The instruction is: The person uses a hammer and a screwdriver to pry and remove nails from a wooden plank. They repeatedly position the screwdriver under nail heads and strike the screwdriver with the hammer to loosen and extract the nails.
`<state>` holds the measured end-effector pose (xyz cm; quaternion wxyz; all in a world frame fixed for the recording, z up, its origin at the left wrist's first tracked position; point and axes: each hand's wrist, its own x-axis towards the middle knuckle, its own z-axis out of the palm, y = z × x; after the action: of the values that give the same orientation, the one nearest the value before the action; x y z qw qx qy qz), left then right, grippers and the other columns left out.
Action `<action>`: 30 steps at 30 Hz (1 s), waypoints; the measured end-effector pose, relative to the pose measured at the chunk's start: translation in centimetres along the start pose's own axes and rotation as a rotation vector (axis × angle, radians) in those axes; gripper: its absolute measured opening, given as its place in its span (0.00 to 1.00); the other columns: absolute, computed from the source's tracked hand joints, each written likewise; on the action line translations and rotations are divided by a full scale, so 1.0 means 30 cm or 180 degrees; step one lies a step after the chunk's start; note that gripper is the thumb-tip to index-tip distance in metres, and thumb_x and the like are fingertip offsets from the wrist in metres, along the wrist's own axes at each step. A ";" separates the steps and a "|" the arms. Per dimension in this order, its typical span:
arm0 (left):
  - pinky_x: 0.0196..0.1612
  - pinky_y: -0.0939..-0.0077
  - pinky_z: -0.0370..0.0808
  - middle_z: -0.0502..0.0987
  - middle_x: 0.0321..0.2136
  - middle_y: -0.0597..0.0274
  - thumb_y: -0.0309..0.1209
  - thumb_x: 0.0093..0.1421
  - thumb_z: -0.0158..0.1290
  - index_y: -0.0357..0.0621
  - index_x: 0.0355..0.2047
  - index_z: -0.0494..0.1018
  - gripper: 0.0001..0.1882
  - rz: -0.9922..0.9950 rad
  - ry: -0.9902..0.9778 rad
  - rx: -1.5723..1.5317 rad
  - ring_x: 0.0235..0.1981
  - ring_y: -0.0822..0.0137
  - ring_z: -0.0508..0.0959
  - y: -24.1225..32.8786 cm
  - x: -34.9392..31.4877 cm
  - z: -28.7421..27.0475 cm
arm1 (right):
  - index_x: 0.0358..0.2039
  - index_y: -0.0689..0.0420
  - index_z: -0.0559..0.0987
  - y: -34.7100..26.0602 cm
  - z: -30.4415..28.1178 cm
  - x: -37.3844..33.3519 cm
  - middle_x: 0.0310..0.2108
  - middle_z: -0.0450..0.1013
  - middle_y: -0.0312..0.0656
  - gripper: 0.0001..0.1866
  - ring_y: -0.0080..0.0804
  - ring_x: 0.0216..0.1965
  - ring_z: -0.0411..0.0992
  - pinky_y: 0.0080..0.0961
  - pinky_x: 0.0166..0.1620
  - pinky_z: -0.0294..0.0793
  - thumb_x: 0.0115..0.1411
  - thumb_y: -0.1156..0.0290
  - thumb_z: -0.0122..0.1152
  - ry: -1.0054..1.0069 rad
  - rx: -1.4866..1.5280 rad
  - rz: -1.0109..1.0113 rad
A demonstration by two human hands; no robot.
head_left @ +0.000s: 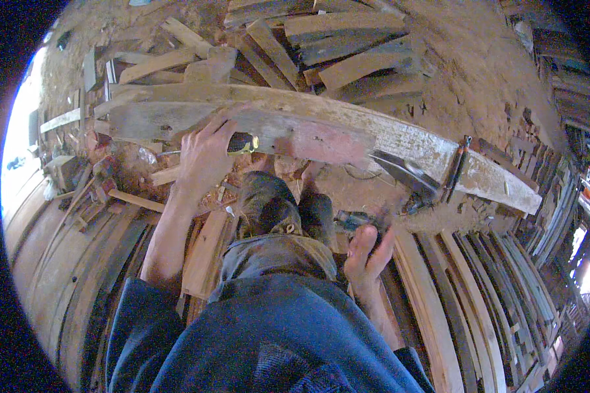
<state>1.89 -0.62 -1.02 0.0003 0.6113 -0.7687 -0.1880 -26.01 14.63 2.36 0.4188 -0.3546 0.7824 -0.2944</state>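
A long, weathered plank (295, 124) with patches of red and white paint lies on edge across the space before me. My left hand (203, 141) rests on its left part, with bent fingers around a small black and yellow object (244, 143) against the near face; what kind it is I cannot make out. In my right hand (367, 252), low and to the right, is what looks like a hammer, its handle smeared by motion. The dark hammer head (410, 175) stands close to the plank's near side. A clamp-like bar (457, 167) crosses the plank farther right.
Cut boards (347, 49) are heaped on the dirt floor beyond the plank. Long timbers (432, 308) lie side by side at my right, and more timbers (92, 288) at my left. A dark tool (352, 219) is near my right hand. Wood offcuts (134, 200) litter the ground.
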 end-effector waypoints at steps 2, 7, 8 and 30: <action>0.40 0.51 0.76 0.75 0.50 0.62 0.22 0.46 0.56 0.45 0.41 0.74 0.18 -0.0012 -0.0013 -0.0051 0.38 0.46 0.79 0.004 0.000 -0.002 | 0.53 0.67 0.68 0.002 -0.025 -0.011 0.32 0.74 0.53 0.20 0.46 0.33 0.73 0.38 0.37 0.71 0.69 0.64 0.47 0.0006 -0.0467 -0.0271; 0.41 0.52 0.77 0.75 0.50 0.63 0.23 0.46 0.58 0.44 0.40 0.75 0.17 -0.0017 -0.0048 0.0039 0.38 0.47 0.79 0.008 0.003 -0.011 | 0.55 0.71 0.65 0.003 -0.027 -0.006 0.37 0.74 0.59 0.23 0.51 0.36 0.74 0.38 0.41 0.73 0.69 0.64 0.45 -0.0127 -0.0920 0.0139; 0.41 0.52 0.77 0.74 0.50 0.64 0.23 0.46 0.58 0.44 0.39 0.75 0.17 0.0025 -0.0003 -0.0016 0.39 0.47 0.79 0.009 0.004 -0.013 | 0.54 0.71 0.66 0.005 -0.024 -0.006 0.37 0.74 0.59 0.23 0.51 0.36 0.74 0.39 0.40 0.72 0.69 0.63 0.45 -0.0046 -0.0688 -0.0372; 0.51 0.60 0.74 0.75 0.43 0.56 0.31 0.44 0.62 0.48 0.42 0.72 0.22 0.1803 0.0870 -0.1452 0.46 0.54 0.77 0.405 -0.049 -0.060 | 0.53 0.57 0.69 0.071 -0.190 -0.031 0.30 0.70 0.32 0.17 0.20 0.30 0.66 0.20 0.34 0.67 0.65 0.70 0.54 0.0795 0.0662 -0.0553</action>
<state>-8.72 2.46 4.50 0.2905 0.3785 -0.8384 -0.2635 -31.23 17.53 3.87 0.3257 -0.3364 0.7601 -0.4505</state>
